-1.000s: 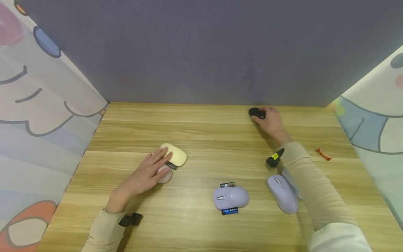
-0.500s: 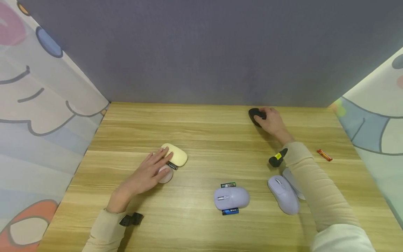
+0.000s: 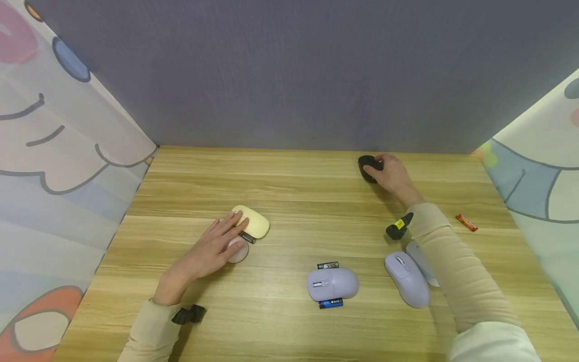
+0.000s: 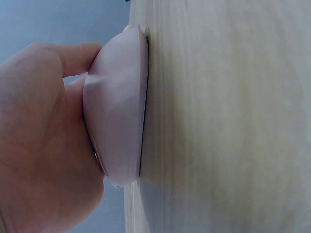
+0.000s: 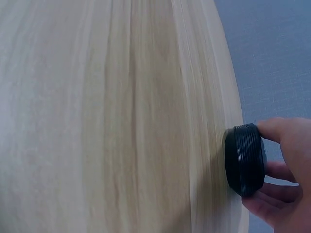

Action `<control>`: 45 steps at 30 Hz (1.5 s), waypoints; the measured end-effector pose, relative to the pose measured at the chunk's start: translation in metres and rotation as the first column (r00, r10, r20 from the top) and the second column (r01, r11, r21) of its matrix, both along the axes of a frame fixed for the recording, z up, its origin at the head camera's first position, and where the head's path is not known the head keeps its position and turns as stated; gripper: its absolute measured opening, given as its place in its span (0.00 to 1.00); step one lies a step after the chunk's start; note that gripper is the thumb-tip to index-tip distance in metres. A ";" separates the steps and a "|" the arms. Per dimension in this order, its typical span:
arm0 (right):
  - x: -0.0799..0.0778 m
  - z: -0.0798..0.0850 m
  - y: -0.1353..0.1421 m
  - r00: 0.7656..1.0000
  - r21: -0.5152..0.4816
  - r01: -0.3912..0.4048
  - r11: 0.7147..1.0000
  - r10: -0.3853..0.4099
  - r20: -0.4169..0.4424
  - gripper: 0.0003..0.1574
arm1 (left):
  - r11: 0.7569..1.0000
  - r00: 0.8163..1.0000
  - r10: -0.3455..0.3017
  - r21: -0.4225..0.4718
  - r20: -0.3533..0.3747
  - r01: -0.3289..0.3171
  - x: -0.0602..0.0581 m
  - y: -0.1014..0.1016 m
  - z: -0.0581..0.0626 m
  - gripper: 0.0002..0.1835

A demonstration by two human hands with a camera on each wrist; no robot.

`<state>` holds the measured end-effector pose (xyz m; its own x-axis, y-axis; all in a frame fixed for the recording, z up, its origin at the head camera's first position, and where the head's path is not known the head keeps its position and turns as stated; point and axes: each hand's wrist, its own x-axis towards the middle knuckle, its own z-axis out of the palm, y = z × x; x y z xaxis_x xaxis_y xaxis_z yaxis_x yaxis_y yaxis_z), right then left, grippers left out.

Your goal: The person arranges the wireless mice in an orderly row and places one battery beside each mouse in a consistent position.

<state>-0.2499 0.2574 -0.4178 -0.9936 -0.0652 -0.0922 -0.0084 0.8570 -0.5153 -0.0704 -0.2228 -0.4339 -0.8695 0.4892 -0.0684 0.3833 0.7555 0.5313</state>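
In the head view, my left hand point(image 3: 210, 251) lies over a pale pinkish-white mouse point(image 3: 238, 250), its fingers stretched toward a cream-yellow mouse point(image 3: 255, 224). A dark battery point(image 3: 247, 238) sits between these two mice. The left wrist view shows the thumb on the side of the pinkish mouse point(image 4: 116, 107), which rests on the table. At the far edge, my right hand point(image 3: 391, 175) grips a black mouse point(image 3: 367, 166) between thumb and fingers. Seen from the right wrist, this black mouse point(image 5: 245, 160) has a ribbed side and is right at the tabletop.
A lilac mouse point(image 3: 333, 283) lies front centre, with a green-black battery point(image 3: 327, 265) behind it and a blue battery point(image 3: 330, 303) before it. Another lilac mouse point(image 3: 407, 280) and a greyish mouse point(image 3: 420, 261), partly under the right sleeve, lie rightward. A red battery point(image 3: 466, 222) lies farther right.
The black mouse in my right hand has turned slightly and settled, with more of it showing past the thumb. My left hand keeps its place on the pinkish mouse.
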 end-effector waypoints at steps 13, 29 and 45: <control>0.000 -0.003 -0.007 0.998 0.011 0.064 0.998 -0.064 -0.013 0.44 | 1.000 1.000 0.007 -0.006 0.001 -0.007 0.002 0.001 0.001 0.31; 0.007 0.000 -0.001 0.999 -0.052 0.053 0.997 -0.053 -0.008 0.46 | 1.000 1.000 -0.005 -0.017 -0.006 0.005 -0.002 0.002 -0.002 0.31; 0.019 0.020 0.012 1.000 -0.050 -0.006 0.999 0.007 0.015 0.44 | 0.998 0.999 -0.003 0.057 -0.035 0.005 -0.007 0.000 -0.004 0.30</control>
<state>-0.2306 0.2689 -0.3980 -0.9916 -0.0768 -0.1043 -0.0057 0.8302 -0.5574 -0.0772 -0.2225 -0.4377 -0.8691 0.4946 -0.0105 0.4048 0.7231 0.5597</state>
